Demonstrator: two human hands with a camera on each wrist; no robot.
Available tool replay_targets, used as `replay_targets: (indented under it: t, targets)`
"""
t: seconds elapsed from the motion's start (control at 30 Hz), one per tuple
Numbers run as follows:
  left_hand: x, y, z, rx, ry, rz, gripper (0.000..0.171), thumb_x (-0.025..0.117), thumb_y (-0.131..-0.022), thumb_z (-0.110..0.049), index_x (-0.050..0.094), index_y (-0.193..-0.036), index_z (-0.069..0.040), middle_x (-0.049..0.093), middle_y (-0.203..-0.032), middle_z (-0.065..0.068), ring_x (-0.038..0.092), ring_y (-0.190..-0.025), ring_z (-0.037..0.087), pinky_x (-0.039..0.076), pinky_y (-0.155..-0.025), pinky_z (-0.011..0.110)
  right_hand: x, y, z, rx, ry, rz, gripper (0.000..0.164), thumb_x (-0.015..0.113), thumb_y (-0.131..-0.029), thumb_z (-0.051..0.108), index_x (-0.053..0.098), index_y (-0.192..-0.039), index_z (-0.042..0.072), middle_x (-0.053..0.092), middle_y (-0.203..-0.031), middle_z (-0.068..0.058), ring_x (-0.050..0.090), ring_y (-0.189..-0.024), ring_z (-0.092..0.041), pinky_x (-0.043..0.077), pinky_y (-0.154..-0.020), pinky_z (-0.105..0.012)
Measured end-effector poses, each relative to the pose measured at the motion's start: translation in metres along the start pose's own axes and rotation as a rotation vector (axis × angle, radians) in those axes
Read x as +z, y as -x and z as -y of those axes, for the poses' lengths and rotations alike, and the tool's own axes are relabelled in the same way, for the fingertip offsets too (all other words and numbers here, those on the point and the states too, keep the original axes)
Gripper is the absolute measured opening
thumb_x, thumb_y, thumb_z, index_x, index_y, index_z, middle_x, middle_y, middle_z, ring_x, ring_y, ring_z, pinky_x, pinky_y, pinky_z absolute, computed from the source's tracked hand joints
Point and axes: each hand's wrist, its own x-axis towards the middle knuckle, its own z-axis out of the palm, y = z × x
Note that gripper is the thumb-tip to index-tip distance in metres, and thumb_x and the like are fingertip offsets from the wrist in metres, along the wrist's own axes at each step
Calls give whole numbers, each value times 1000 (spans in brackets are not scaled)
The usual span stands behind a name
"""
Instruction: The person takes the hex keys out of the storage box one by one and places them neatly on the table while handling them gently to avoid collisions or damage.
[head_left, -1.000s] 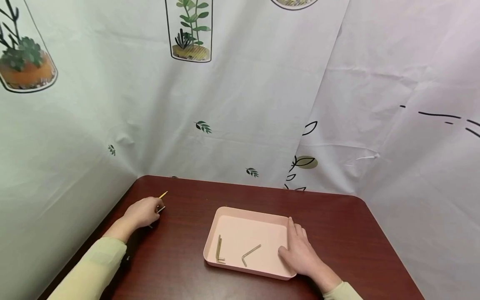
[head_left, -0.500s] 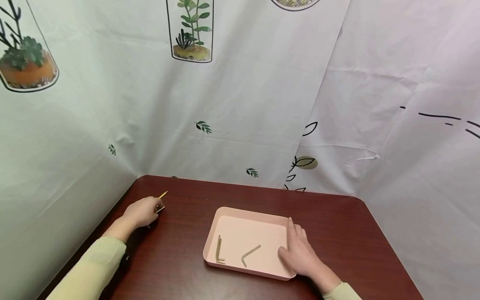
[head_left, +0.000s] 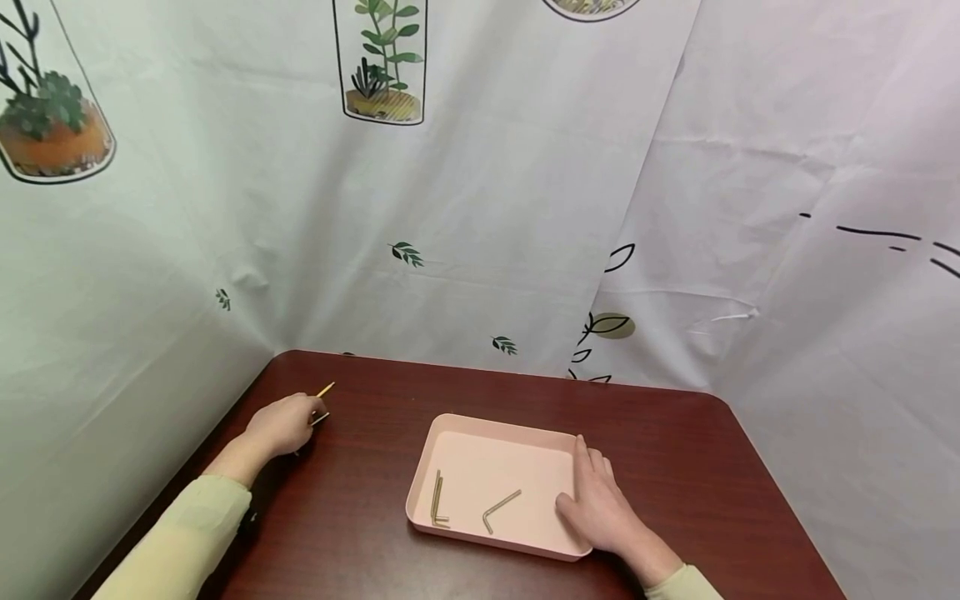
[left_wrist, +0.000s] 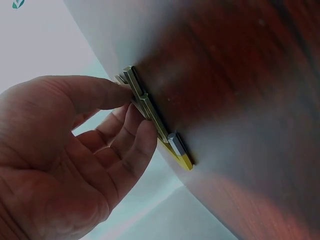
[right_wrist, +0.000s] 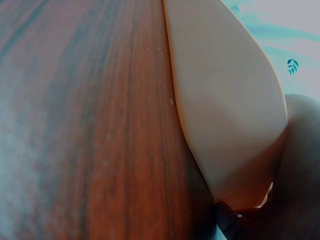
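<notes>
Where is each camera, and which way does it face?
Head: worn on the head, facing forward and down at the pink tray; left hand, right hand and sleeves show.
Left wrist: worn there, facing metal rods; the left hand shows.
Right wrist: worn there, facing the tray's side; right hand partly shows.
Both wrist views share the table.

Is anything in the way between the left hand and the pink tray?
Nothing visible: only tabletop shows between the left hand and the tray, apart from the tray's own raised rim.

Two hex keys (head_left: 437, 497) lie left of another hex key (head_left: 501, 503) in the tray (head_left: 510, 458).
</notes>
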Motion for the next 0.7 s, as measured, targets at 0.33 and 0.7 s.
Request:
replay_targets:
  t: [0.33, 0.7]
  targets:
    - [1, 4, 0, -4, -16, -12, 28, 66, -96, 6, 79, -119, -2, 73, -107, 16, 68, -85, 27, 60, -72, 50, 1, 0, 0, -3, 1, -4, 99, 73, -84, 12, 26, -166, -18, 49, -153, -34, 47, -142, -48, 49, -112, -60]
    - [0, 5, -2, -6, -22, -13, 27, 66, -96, 6, 79, -118, -2, 72, -105, 15, 68, -85, 27, 59, -71, 49, 1, 0, 0, -8, 3, -12, 100, 73, -84, 12, 26, -166, -19, 50, -151, -34, 47, -142, -49, 49, -112, -61]
